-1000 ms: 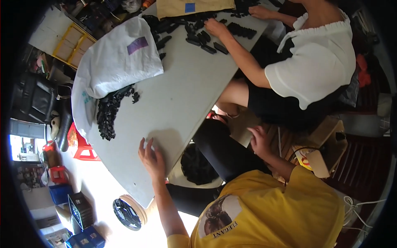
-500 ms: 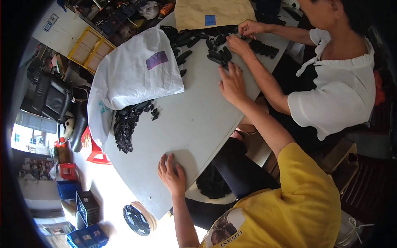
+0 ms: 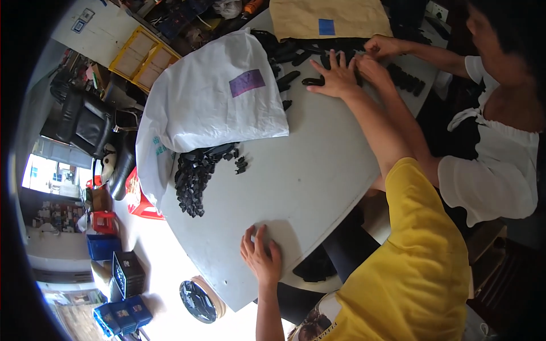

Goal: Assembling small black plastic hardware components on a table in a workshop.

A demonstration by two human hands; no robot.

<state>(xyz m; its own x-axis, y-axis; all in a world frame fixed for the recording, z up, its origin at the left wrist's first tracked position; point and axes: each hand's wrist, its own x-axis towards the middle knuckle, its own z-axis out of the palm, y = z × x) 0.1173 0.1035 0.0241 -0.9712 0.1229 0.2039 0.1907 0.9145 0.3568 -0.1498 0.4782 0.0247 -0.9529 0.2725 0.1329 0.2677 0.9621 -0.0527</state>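
Note:
My left hand (image 3: 261,257) rests on the grey-white tabletop (image 3: 273,187) near its front edge, fingers loosely stretched, holding nothing. My right hand (image 3: 339,78) is extended to the far side with its fingers spread wide. It is over or touching some long black pieces (image 3: 313,82), partly hidden beneath it; whether it touches them I cannot tell. A co-worker's two hands (image 3: 382,48) work close beside it, fingers pinched, on something too small to make out. More dark elongated pieces (image 3: 288,79) lie left of my right hand.
A white sack (image 3: 199,108) spills small black pieces (image 3: 193,179) onto the table. At the back lies a tan sack (image 3: 333,17) with a blue patch; a row of black pieces (image 3: 406,79) sits at the far right. A round container (image 3: 199,301) stands on the floor.
My right hand has reached farther across the table and its fingers have spread over the black pieces. The whole view has shifted. My left hand stays resting on the table.

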